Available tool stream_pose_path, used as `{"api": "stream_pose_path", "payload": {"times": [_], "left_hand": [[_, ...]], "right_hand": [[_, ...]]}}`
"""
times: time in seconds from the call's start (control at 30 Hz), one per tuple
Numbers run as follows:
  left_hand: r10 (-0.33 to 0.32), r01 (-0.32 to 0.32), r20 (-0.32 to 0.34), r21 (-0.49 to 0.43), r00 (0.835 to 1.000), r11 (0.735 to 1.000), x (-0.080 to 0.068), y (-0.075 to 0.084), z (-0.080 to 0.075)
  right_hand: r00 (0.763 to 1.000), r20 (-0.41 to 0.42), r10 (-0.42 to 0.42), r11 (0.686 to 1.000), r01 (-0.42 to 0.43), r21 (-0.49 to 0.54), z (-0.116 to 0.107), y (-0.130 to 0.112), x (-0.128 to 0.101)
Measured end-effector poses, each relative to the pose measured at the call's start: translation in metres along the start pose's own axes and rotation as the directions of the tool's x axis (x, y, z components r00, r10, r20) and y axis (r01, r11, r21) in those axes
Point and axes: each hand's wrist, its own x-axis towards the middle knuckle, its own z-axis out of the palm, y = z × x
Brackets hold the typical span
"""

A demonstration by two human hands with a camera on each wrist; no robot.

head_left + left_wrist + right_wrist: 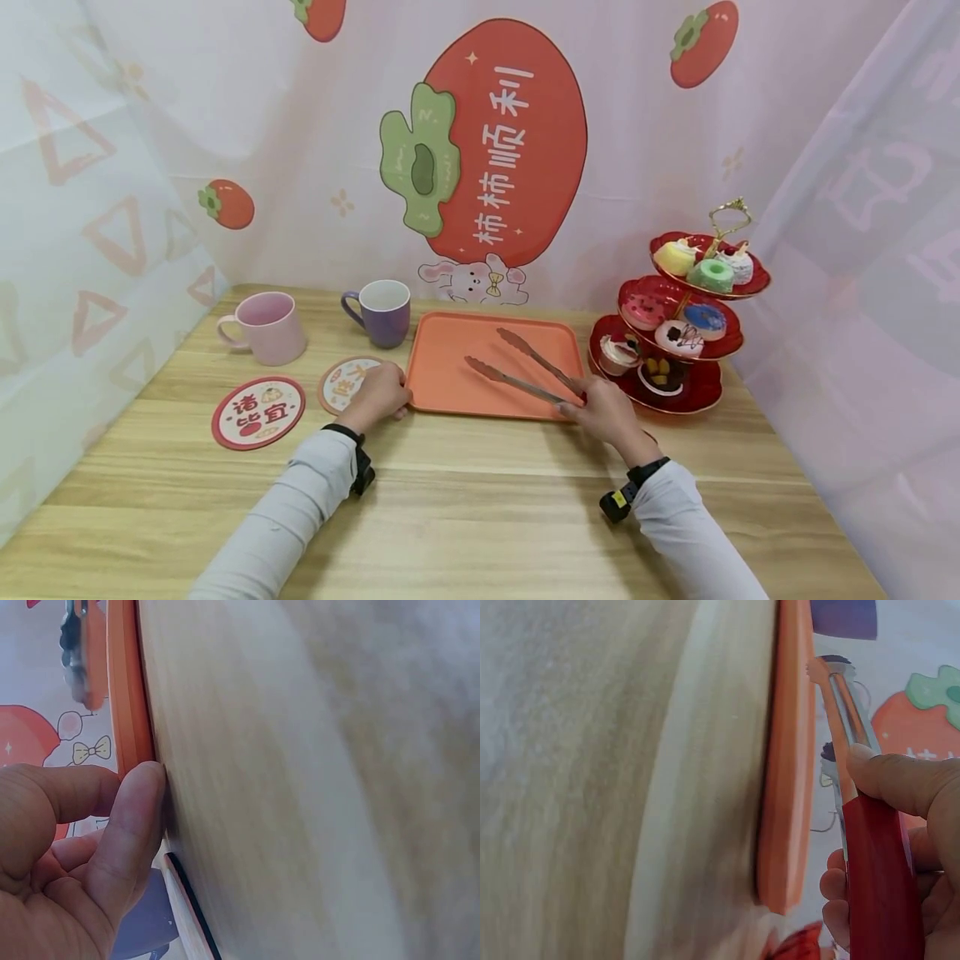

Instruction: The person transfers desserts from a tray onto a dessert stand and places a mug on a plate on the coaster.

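Observation:
An orange tray (442, 358) lies on the wooden table in front of me. My left hand (380, 393) pinches its near left corner between thumb and forefinger, and the left wrist view shows the tray's rim (129, 690) between them. My right hand (609, 417) grips metal tongs (517, 382) by their red handle (881, 862), thumb along one arm. The tongs' two arms are spread apart over the tray, tips towards the back left, with nothing between them. Partly under my left hand in the head view is a round coaster (336, 380).
Right of the tray stands a red three-tier stand (708, 396) holding several cakes and doughnuts. A purple mug (390, 321) is behind the left hand, and a pink mug (277, 337) is farther left. Another round coaster (258, 412) lies at left. A printed curtain (315, 125) closes off the back.

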Motion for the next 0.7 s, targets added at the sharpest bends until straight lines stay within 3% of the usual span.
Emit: {"api": "stream_pose_path", "payload": {"times": [0.33, 0.7], "left_hand": [[0.008, -0.008, 0.007, -0.004, 1.0, 1.0, 0.0, -0.001, 0.0], [0.0, 0.0, 0.007, 0.012, 1.0, 1.0, 0.0, 0.001, -0.001]], "right_hand": [[1.0, -0.007, -0.028, 1.0, 0.028, -0.012, 0.016, 0.002, 0.011], [0.997, 0.071, -0.019, 1.0, 0.02, -0.018, 0.019, 0.002, 0.02]]}}
